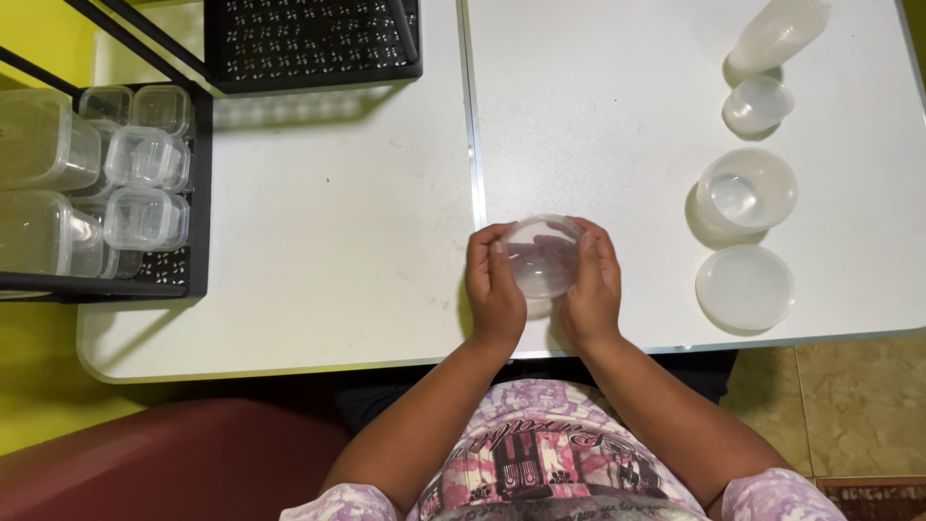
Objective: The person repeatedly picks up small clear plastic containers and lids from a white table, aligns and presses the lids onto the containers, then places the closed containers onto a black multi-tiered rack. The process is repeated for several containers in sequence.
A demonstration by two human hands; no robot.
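White tabletop with spare plastic ware and black racks

A stack of clear cups [777, 35], a small clear tub [758, 104], an open round container [747, 191] and a flat round lid [745, 287] line the right side; black perforated racks [313, 43] hold clear lidded boxes [145, 159] at left.

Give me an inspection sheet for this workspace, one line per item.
Surface: white table, two tops joined by a seam.
Job's things: clear round container, held between both hands above the table's near edge.
Clutter: open tub, flat lid, small cup and cup stack at the right.
Hands: left hand and right hand grip the container's sides.
Cables: nothing seen.
Surroundings: black rack holding clear boxes, black crate, yellow wall, tiled floor.
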